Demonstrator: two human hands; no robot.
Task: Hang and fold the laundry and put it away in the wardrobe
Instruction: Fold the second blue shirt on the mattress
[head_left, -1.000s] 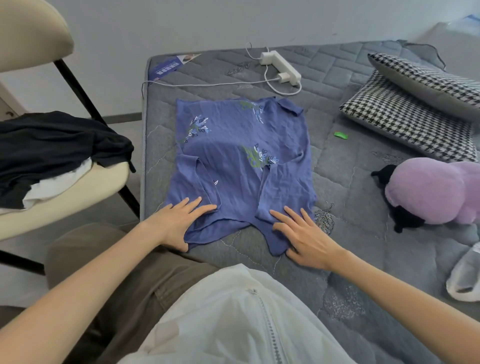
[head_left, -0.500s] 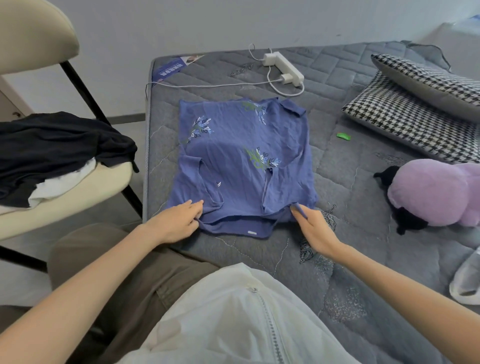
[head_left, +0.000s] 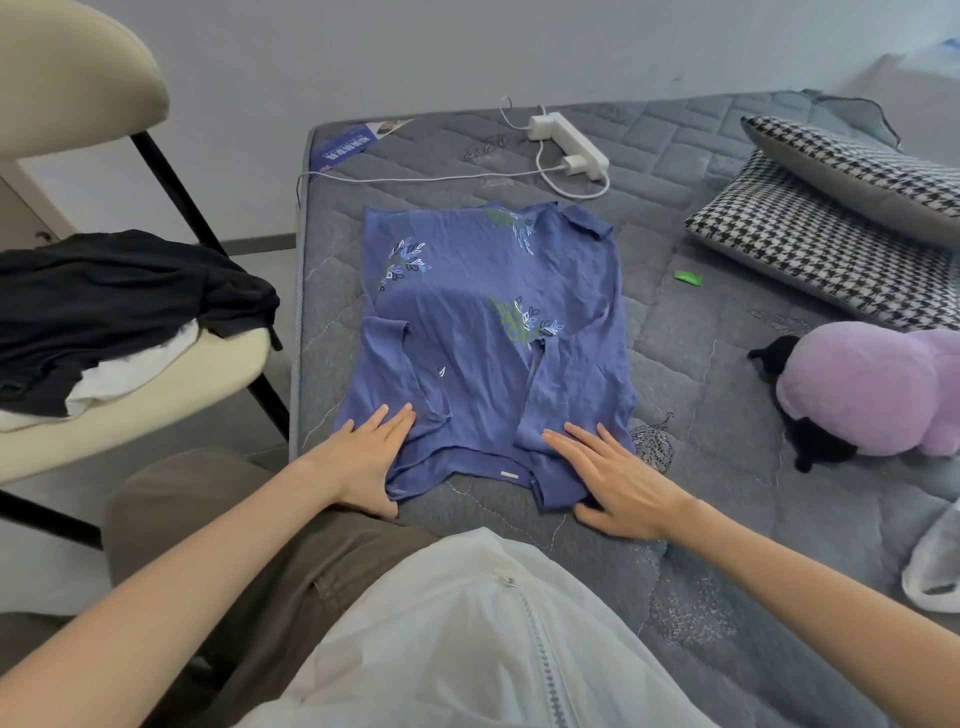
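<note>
A blue shirt (head_left: 483, 322) with small flower prints lies spread on the grey quilted mattress (head_left: 701, 364), both sides folded in toward the middle. My left hand (head_left: 363, 457) rests flat, fingers straight, on the shirt's near left corner. My right hand (head_left: 618, 478) lies flat with spread fingers on the near right corner, over the folded-in flap. Neither hand grips the cloth.
A cream chair (head_left: 135, 395) at the left carries a black garment (head_left: 114, 306) over white ones. On the mattress lie a white power strip (head_left: 569, 143) with cable, two houndstooth pillows (head_left: 831, 244), a purple plush toy (head_left: 872, 389) and a small green item (head_left: 688, 278).
Half a second ago both hands were pinching the shirt's near edge; now they lie flat on it with straight fingers, and the right flap reaches nearer to me.
</note>
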